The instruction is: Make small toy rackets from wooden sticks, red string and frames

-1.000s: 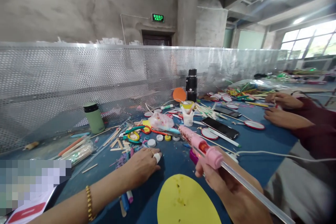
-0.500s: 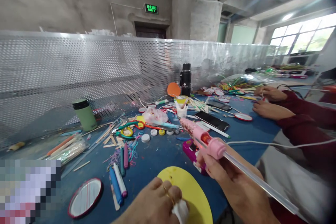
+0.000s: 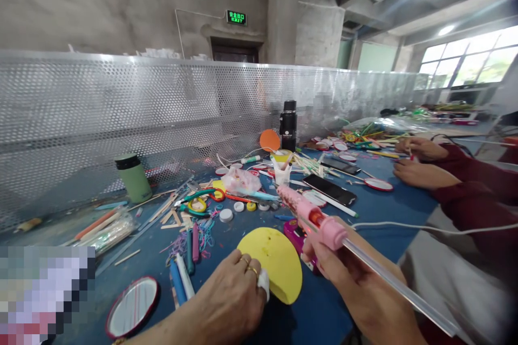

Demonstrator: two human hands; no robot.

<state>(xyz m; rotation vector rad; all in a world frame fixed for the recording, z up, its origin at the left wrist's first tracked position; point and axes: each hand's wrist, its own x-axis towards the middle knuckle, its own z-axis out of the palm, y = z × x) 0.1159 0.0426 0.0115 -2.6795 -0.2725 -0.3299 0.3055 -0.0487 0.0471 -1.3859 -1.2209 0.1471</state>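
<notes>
My right hand (image 3: 356,275) is wrapped round the grip of a pink hot glue gun (image 3: 311,215). A long clear glue stick (image 3: 400,285) juts out of its rear end, and its nozzle points away from me. My left hand (image 3: 232,299), with rings on its fingers, is closed at the near left edge of a yellow disc (image 3: 271,259), which looks bent and tilted. Small dark spots show on the disc. A white wad (image 3: 263,283), perhaps tissue, sits at the fingers of this hand. My left fingertips are partly hidden.
Behind the glue gun lie a purple-red box (image 3: 293,234) and a black phone (image 3: 329,190). Markers (image 3: 178,280), scissors (image 3: 198,199) and a red-rimmed disc (image 3: 133,306) cover the left side. A co-worker's hands (image 3: 423,164) are at the right; a perforated metal screen (image 3: 170,113) stands behind.
My left hand and the yellow disc have moved away from me, and the disc has tilted. The right hand keeps the glue gun almost where it was.
</notes>
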